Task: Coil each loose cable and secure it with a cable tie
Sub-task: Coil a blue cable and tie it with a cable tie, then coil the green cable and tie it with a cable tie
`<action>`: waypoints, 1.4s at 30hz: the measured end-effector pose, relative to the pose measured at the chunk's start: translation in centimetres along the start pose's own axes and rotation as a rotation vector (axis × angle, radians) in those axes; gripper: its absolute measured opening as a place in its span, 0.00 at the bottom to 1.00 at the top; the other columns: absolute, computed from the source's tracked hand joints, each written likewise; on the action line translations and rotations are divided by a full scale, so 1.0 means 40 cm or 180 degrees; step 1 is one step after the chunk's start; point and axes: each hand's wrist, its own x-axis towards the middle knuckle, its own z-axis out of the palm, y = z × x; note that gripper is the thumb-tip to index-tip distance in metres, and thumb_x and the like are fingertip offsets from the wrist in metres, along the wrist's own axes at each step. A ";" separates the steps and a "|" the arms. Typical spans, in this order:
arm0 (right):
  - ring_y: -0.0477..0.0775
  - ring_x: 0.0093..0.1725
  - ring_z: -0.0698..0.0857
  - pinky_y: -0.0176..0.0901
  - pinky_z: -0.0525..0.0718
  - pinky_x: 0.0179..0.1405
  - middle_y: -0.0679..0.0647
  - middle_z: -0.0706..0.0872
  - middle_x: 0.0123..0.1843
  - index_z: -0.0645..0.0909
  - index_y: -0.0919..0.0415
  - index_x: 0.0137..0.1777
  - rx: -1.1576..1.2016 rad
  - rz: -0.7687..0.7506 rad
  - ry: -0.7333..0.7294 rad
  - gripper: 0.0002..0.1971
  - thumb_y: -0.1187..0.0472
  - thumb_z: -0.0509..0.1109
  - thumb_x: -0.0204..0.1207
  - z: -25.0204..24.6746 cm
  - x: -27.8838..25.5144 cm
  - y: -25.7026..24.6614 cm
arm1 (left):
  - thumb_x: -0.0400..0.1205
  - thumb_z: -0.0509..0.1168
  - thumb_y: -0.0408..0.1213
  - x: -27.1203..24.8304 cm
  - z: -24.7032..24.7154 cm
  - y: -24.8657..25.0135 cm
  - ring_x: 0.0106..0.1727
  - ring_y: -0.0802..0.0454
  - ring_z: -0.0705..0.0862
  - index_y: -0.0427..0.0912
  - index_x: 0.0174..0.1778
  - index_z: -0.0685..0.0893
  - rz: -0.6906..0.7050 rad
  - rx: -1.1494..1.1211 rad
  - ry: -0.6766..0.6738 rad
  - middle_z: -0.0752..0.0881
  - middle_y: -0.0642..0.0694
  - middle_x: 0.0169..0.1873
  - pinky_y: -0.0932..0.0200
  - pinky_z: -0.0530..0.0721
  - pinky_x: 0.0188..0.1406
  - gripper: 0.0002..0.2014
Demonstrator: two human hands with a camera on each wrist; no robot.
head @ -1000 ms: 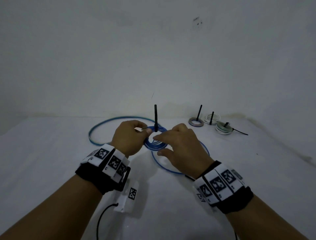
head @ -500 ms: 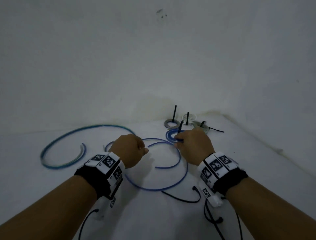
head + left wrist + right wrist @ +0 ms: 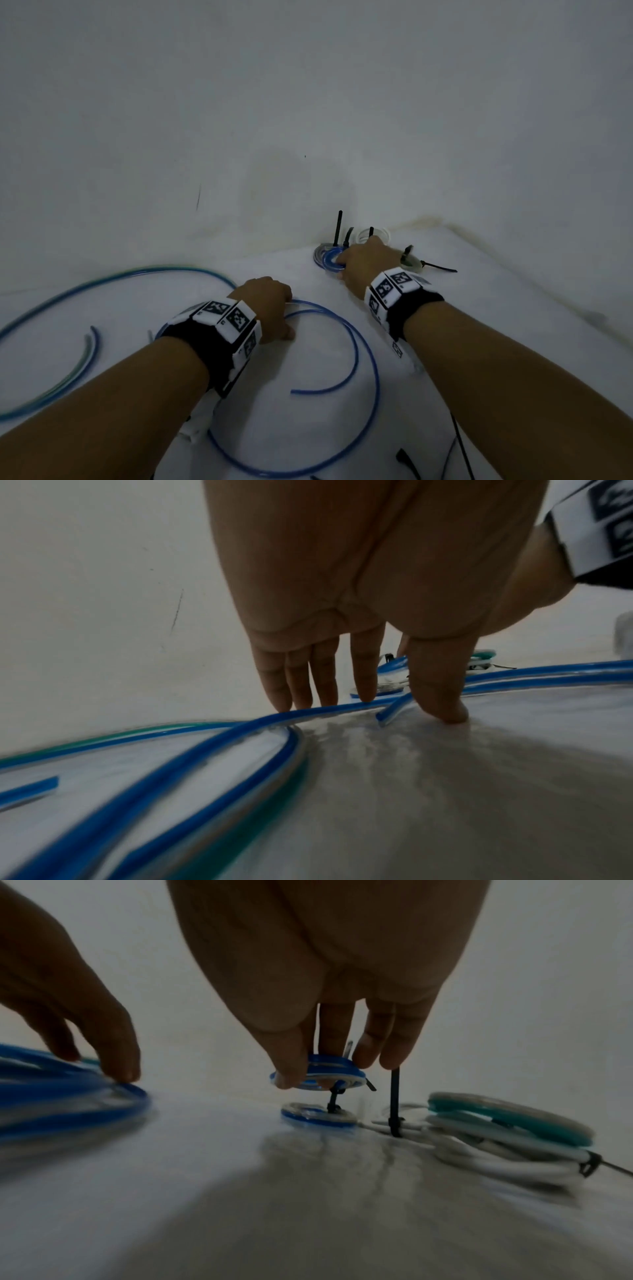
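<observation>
My arms are bare, with no sleeves on either forearm. Just behind my left hand (image 3: 270, 308) I wear a wide black wristband (image 3: 205, 346) with a row of white square tiles (image 3: 227, 317) on top, each printed with a black-and-white pixel pattern. Another such tile sits on the thumb side of that band. Behind my right hand (image 3: 366, 267) is a matching black band (image 3: 411, 311) with its own white patterned tiles (image 3: 394, 284). A white block (image 3: 195, 430) hangs below my left wrist, and thin black cords (image 3: 460, 448) trail under my right forearm.
</observation>
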 end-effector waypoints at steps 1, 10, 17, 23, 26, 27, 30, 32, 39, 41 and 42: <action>0.62 0.61 0.80 0.45 0.72 0.44 0.57 0.87 0.55 0.85 0.51 0.61 -0.0088 -0.0019 -0.0001 0.14 0.60 0.62 0.81 0.014 0.021 0.006 | 0.73 0.73 0.58 0.006 0.001 -0.002 0.67 0.45 0.77 0.50 0.73 0.74 0.0027 -0.0007 -0.0008 0.78 0.45 0.66 0.51 0.77 0.66 0.35; 0.59 0.55 0.86 0.46 0.82 0.47 0.54 0.86 0.60 0.84 0.59 0.62 -0.0209 -0.0204 -0.0470 0.14 0.62 0.62 0.80 0.022 0.084 0.005 | 0.75 0.71 0.59 -0.007 0.009 -0.016 0.70 0.47 0.76 0.50 0.75 0.72 0.0100 -0.0230 0.0125 0.78 0.48 0.70 0.53 0.75 0.67 0.34; 0.59 0.54 0.85 0.44 0.79 0.46 0.55 0.87 0.58 0.86 0.60 0.55 0.0188 -0.0380 -0.0311 0.14 0.53 0.63 0.82 -0.063 0.021 -0.090 | 0.77 0.67 0.59 -0.088 0.008 -0.077 0.70 0.49 0.76 0.54 0.71 0.76 -0.0083 -0.0952 0.0641 0.79 0.48 0.69 0.56 0.74 0.68 0.27; 0.56 0.57 0.86 0.46 0.85 0.55 0.50 0.90 0.58 0.90 0.51 0.55 0.0889 -0.0671 -0.0364 0.14 0.47 0.67 0.80 -0.146 -0.060 -0.286 | 0.82 0.63 0.54 -0.195 0.034 -0.253 0.69 0.48 0.78 0.52 0.66 0.81 -0.0695 -0.0989 0.0816 0.81 0.48 0.67 0.57 0.73 0.69 0.19; 0.55 0.54 0.87 0.47 0.86 0.53 0.50 0.91 0.54 0.90 0.50 0.53 0.1159 -0.0790 -0.0353 0.13 0.46 0.68 0.79 -0.162 -0.082 -0.364 | 0.81 0.65 0.52 -0.228 0.047 -0.374 0.67 0.47 0.79 0.52 0.65 0.82 -0.1176 -0.0739 0.0834 0.82 0.49 0.65 0.56 0.75 0.67 0.18; 0.55 0.53 0.87 0.48 0.86 0.54 0.50 0.91 0.53 0.90 0.51 0.52 0.1188 -0.0829 -0.0374 0.13 0.46 0.68 0.80 -0.165 -0.084 -0.391 | 0.81 0.65 0.50 -0.240 0.048 -0.421 0.67 0.47 0.79 0.50 0.65 0.82 -0.1344 -0.0610 0.0796 0.82 0.48 0.65 0.55 0.76 0.66 0.18; 0.54 0.53 0.86 0.48 0.86 0.54 0.49 0.90 0.52 0.90 0.50 0.52 0.1240 -0.0908 -0.0414 0.13 0.46 0.67 0.80 -0.173 -0.085 -0.455 | 0.80 0.65 0.45 -0.273 0.048 -0.554 0.59 0.44 0.84 0.44 0.61 0.83 -0.1816 -0.0225 0.0612 0.86 0.44 0.59 0.55 0.81 0.55 0.16; 0.53 0.52 0.86 0.48 0.86 0.54 0.48 0.90 0.52 0.90 0.50 0.53 0.1231 -0.0925 -0.0431 0.13 0.46 0.68 0.80 -0.175 -0.082 -0.481 | 0.77 0.67 0.45 -0.298 0.057 -0.623 0.47 0.44 0.85 0.43 0.51 0.85 -0.2082 -0.0157 0.0503 0.86 0.46 0.45 0.58 0.80 0.41 0.11; 0.52 0.56 0.85 0.48 0.85 0.59 0.49 0.89 0.57 0.89 0.53 0.57 0.1052 -0.0885 -0.0632 0.14 0.48 0.69 0.80 -0.171 -0.084 -0.503 | 0.74 0.66 0.33 -0.331 0.079 -0.683 0.26 0.51 0.78 0.41 0.27 0.78 -0.2309 -0.0483 0.0591 0.80 0.46 0.27 0.62 0.77 0.31 0.10; 0.53 0.56 0.85 0.50 0.85 0.60 0.49 0.89 0.57 0.89 0.53 0.57 0.1003 -0.0889 -0.0645 0.14 0.48 0.68 0.81 -0.170 -0.091 -0.509 | 0.73 0.66 0.31 -0.347 0.078 -0.672 0.27 0.50 0.79 0.40 0.26 0.79 -0.2359 -0.0552 0.0734 0.81 0.44 0.26 0.61 0.79 0.31 0.09; 0.53 0.56 0.85 0.50 0.85 0.60 0.49 0.89 0.57 0.89 0.53 0.57 0.0994 -0.0886 -0.0650 0.14 0.48 0.68 0.81 -0.172 -0.095 -0.513 | 0.73 0.67 0.31 -0.352 0.079 -0.671 0.27 0.50 0.80 0.39 0.26 0.80 -0.2365 -0.0573 0.0760 0.82 0.44 0.26 0.60 0.80 0.32 0.09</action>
